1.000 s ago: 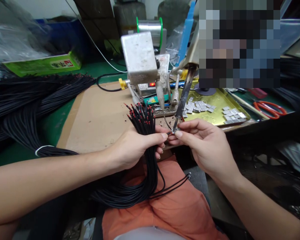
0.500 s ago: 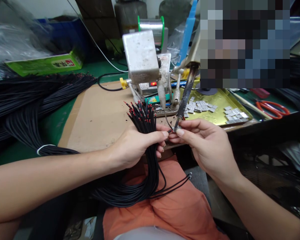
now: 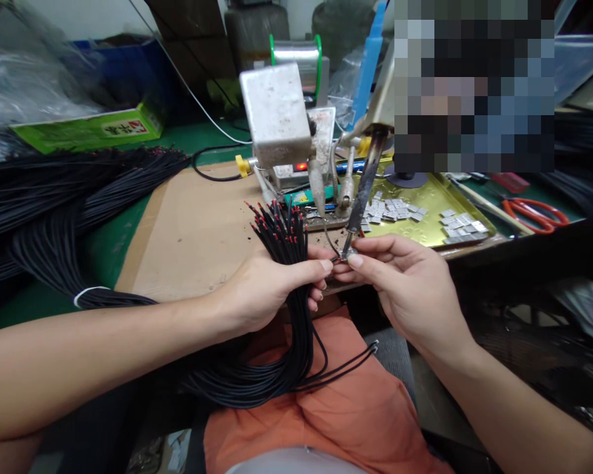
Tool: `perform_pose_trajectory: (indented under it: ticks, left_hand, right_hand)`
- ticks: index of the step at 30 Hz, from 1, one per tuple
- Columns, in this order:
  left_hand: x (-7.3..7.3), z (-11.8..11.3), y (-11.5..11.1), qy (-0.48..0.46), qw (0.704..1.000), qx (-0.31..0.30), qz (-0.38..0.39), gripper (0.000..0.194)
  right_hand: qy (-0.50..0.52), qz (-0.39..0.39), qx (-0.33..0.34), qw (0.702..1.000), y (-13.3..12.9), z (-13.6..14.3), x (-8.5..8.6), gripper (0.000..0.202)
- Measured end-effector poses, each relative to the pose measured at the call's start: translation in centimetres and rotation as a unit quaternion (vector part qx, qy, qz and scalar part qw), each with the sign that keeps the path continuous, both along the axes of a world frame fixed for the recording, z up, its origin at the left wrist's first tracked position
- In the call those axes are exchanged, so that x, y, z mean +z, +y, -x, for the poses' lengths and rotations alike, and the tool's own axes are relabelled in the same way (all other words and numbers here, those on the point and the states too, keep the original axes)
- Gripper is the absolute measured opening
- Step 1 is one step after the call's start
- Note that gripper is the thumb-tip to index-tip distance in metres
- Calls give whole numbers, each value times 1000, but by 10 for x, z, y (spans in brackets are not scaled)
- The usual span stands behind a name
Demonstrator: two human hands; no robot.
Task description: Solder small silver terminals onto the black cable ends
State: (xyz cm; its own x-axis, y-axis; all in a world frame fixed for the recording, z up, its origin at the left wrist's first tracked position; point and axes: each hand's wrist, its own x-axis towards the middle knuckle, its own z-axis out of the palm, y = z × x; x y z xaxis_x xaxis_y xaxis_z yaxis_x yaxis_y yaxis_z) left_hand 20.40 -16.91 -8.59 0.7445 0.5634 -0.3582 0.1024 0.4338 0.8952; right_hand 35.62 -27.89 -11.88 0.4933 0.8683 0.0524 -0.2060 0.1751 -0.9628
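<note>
beyond the fingertips of the right hand (image 3: 409, 283), and a little to their right, a gold tray (image 3: 441, 197) holds small silver plates (image 3: 393, 209) in two loose clusters, the left one lying closer to those fingertips. far off beyond the left hand (image 3: 271, 283), to its left, sits a green box (image 3: 86, 128), with a blue bin (image 3: 143, 72) behind it; what either holds is too dim to tell.

the left fingers (image 3: 318, 268) are curled round a thick bundle of black wires (image 3: 301, 316), its red-tipped ends fanning out above the grip and its length drooping below onto orange cloth (image 3: 345, 395). thumb and forefinger also pinch one wire (image 3: 334, 261) that points across to the right hand. the right thumb and forefinger grip a small metal piece (image 3: 348, 255), partly hidden by the fingertips.

the pinched wire lies between the two sets of fingertips, its red end just beside or touching the metal piece; which, i cannot tell. a soldering iron (image 3: 365, 181) slants down to the piece from above the right fingers, and a thin strand (image 3: 330, 242) runs from a nozzle (image 3: 317, 187) to the same spot.
</note>
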Motion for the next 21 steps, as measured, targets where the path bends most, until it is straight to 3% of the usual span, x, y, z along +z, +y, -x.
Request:
perform_pose_trajectory:
  ticks: [21]
  left_hand:
    - [-1, 2, -1, 11, 999, -19, -44, 18]
  right_hand:
    - [-9, 10, -12, 1000, -1, 2, -4, 19]
